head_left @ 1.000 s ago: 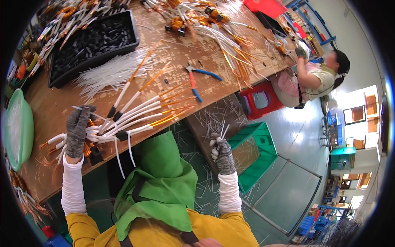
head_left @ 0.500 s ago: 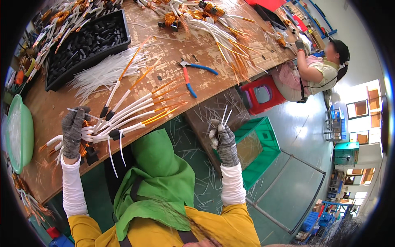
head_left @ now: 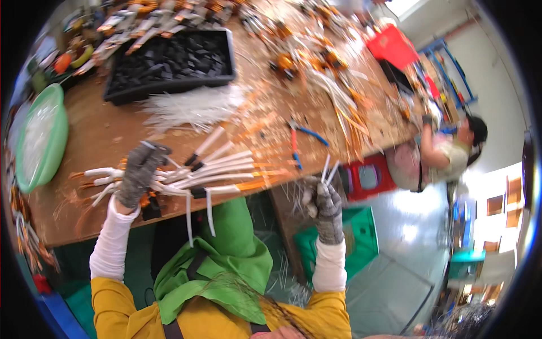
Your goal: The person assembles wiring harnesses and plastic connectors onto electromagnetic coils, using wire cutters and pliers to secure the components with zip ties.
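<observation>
Right hand rose, pinching white ties; left hand gripped coil leads; loose ties risked slipping.

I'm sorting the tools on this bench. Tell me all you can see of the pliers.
The pliers lie flat on the wooden bench, near its front edge, to the right of the sleeved wire bundle. One handle looks red, the other blue; the metal jaws point away from the person, handles spread apart. Motion blur hides finer detail. Neither hand touches them.
</observation>
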### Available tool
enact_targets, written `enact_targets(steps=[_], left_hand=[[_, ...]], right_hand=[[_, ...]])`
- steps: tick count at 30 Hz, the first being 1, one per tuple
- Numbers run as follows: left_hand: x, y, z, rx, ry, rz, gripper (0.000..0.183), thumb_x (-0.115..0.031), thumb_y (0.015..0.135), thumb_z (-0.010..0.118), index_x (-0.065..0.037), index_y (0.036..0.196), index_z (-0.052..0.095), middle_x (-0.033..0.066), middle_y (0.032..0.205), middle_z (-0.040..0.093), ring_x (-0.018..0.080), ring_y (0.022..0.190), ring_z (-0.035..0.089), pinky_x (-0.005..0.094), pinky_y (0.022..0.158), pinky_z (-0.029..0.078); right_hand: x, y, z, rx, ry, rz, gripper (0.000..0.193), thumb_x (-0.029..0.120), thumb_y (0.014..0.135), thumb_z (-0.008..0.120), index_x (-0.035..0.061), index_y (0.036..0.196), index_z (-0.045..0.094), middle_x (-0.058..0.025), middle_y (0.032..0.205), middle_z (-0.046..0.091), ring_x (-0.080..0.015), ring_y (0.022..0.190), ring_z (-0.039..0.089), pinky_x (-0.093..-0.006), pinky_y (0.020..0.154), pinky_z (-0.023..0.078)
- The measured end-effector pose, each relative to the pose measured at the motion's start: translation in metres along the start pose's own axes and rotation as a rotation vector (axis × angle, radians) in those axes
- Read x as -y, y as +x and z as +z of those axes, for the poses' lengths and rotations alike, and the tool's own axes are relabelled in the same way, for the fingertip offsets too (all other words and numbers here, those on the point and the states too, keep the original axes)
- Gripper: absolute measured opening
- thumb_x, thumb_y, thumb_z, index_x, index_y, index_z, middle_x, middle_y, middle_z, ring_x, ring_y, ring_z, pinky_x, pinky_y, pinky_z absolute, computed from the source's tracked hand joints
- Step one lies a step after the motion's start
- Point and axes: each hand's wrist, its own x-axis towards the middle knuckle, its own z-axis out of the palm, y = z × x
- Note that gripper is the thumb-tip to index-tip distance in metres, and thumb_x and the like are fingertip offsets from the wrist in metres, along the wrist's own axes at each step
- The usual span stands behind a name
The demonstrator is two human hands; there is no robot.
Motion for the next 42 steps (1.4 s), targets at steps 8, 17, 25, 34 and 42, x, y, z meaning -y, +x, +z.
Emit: enact_targets(steps=[8, 17, 25, 34, 42], left_hand=[[-0.002, -0.003, 0.004, -0.011, -0.100, -0.028, 0.012, -0.012, 0.084, 0.056, -0.003, 0.086, 0.063, 0.0060, 0.071, 0.057, 0.0161, 0.066, 0.056, 0.0287, 0.060, 0.044], [0.002, -0.001, 0.006, -0.037, 0.004, 0.119, 0.013, -0.014, 0.083, 0.057, -0.004, 0.082, 0.064, 0.0075, 0.070, 0.060, 0.0220, 0.067, 0.058, 0.0331, 0.063, 0.044], [0.010, 0.001, 0.000, 0.059, 0.237, 0.319, 0.014, -0.010, 0.082, 0.055, -0.003, 0.092, 0.063, 0.0076, 0.077, 0.059, 0.0194, 0.072, 0.059, 0.0294, 0.065, 0.046], [0.003, -0.001, 0.008, 0.004, 0.098, 0.176, 0.016, -0.016, 0.085, 0.054, -0.004, 0.084, 0.064, 0.0080, 0.069, 0.059, 0.0225, 0.065, 0.058, 0.0324, 0.061, 0.045], [0.001, 0.006, 0.001, 0.013, -0.031, 0.063, 0.023, -0.020, 0.087, 0.052, 0.000, 0.086, 0.064, 0.0091, 0.069, 0.061, 0.0188, 0.065, 0.058, 0.0309, 0.062, 0.045]], right_hand=[[0.063, 0.078, 0.091, 0.355, -0.308, -0.449, 0.029, 0.023, 0.092, 0.044, 0.0002, 0.104, 0.058, 0.0017, 0.064, 0.055, -0.0059, 0.059, 0.049, -0.0201, 0.054, 0.038], [0.065, 0.177, 0.210, 0.642, -0.610, -0.273, 0.027, 0.023, 0.092, 0.046, 0.0022, 0.104, 0.058, -0.0014, 0.065, 0.057, -0.0058, 0.055, 0.046, -0.0198, 0.057, 0.040], [0.044, 0.222, 0.226, 0.533, -0.331, -0.396, 0.026, 0.023, 0.092, 0.046, 0.0038, 0.103, 0.060, 0.0028, 0.082, 0.058, -0.0038, 0.067, 0.044, -0.0178, 0.061, 0.038], [0.083, 0.173, 0.181, 0.336, 0.239, -0.622, 0.036, 0.033, 0.091, 0.047, 0.0014, 0.106, 0.056, -0.0061, 0.075, 0.063, -0.0108, 0.057, 0.056, -0.0206, 0.052, 0.044], [0.017, 0.049, 0.150, 0.397, 0.262, 0.149, 0.033, 0.039, 0.085, 0.056, 0.0062, 0.083, 0.060, 0.0006, 0.057, 0.053, -0.0056, 0.040, 0.042, -0.0170, 0.038, 0.032]])
